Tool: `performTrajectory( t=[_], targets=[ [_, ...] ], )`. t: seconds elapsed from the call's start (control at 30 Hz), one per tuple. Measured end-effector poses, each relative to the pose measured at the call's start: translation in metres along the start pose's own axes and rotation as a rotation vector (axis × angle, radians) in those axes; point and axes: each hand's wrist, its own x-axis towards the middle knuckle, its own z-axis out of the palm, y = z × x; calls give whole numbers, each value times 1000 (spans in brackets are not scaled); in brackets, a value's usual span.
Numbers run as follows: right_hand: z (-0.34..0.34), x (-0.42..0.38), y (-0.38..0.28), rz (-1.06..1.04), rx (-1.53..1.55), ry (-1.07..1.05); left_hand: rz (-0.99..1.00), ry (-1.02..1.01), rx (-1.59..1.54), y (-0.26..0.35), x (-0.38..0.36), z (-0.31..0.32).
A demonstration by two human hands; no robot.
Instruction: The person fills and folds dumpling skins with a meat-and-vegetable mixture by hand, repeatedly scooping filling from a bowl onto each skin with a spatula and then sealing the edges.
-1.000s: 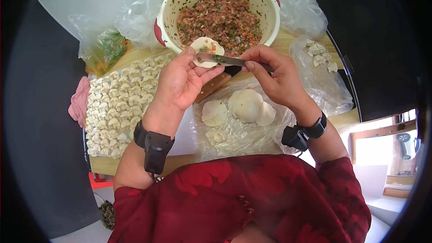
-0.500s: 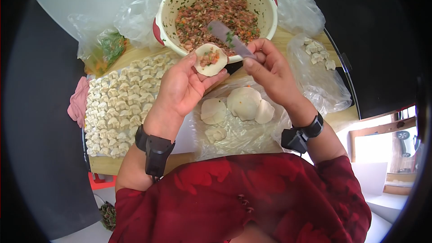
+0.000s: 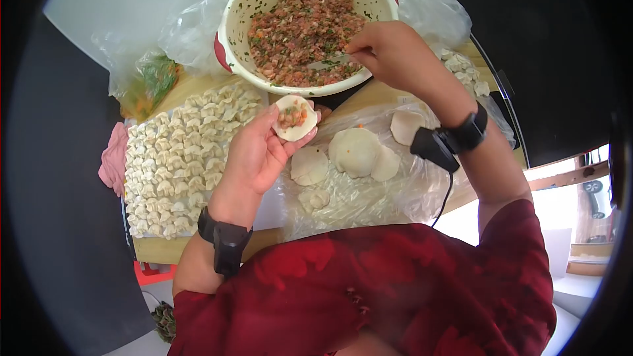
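My left hand cups a round dumpling wrapper with a dab of filling in its middle, fingers closed around the edge. Over the near right rim of a big cream bowl, my right hand grips a flat spatula. Its blade is partly sunk in the minced meat filling, which is flecked with green and orange. Below the hands, a stack of wrappers and a few loose ones lie on clear plastic, beside a small lump of dough.
Rows of folded dumplings cover a board on the left, with a pink cloth at its edge. More dumplings lie on plastic at the right. A bag of greens and crumpled clear bags stand behind.
My right hand has moved up and over the bowl, lowering the spatula blade into the filling. The left hand, still holding the filled wrapper, has shifted slightly down and left.
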Motion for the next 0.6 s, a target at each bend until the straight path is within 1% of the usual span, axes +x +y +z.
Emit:
performTrajectory(
  t=[0.03,0.07,0.13,0.17,0.23,0.27,0.33,0.37,0.47,0.53,0.6],
  targets=[
    [2,7,3,14,-93,-73,-13,14,-6,-2,0,-3],
    [5,12,4,15,-93,-71,-26,30,-12,-4,0,-6],
    [12,20,5,64,-102,-199,-38,36,-20,-6,-1,-8],
    [17,24,5,62,-100,-200,-50,41,-30,-6,-1,-9],
    [26,30,5,93,-181,-294,-50,49,-34,-8,1,-13],
    [30,30,4,94,-180,-297,-53,54,-39,-9,2,-14],
    [35,28,-2,120,-140,-376,-58,92,-50,-12,5,-15],
    [34,28,-3,120,-140,-377,-61,129,-58,-12,7,-15],
    [26,28,-3,68,-108,-408,-61,103,-57,-13,11,-13],
    [17,23,1,40,73,-321,-59,100,-58,-14,11,-11],
    [5,18,-2,61,117,-317,-56,95,-57,-13,11,-10]
  ],
)
